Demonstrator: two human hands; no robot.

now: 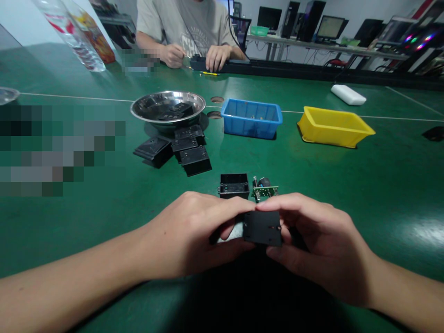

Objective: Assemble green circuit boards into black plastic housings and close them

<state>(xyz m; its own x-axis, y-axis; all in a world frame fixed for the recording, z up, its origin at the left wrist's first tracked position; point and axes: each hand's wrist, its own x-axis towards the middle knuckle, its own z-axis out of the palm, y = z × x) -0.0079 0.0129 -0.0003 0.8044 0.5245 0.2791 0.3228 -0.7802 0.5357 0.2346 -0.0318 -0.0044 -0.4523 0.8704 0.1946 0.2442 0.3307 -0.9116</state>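
Observation:
A small black plastic part [262,228] with a flat face and small holes is held between both hands near the table's front. My left hand [194,231] grips its left side, fingers above and thumb below; something pale shows between these fingers. On the right side, my right hand [312,236] pinches the same part with fingertips and thumb. Just beyond the hands stand an open black box [234,186] and, to its right, a green circuit board [265,190] with components on it.
Black housings [194,159] lie before a steel bowl [168,121] holding more black parts. Behind are a blue bin [251,128], a yellow bin [329,134], a white object [348,95] and bottles [79,46]. Across the green table [347,185], a person's hands work at a black bar.

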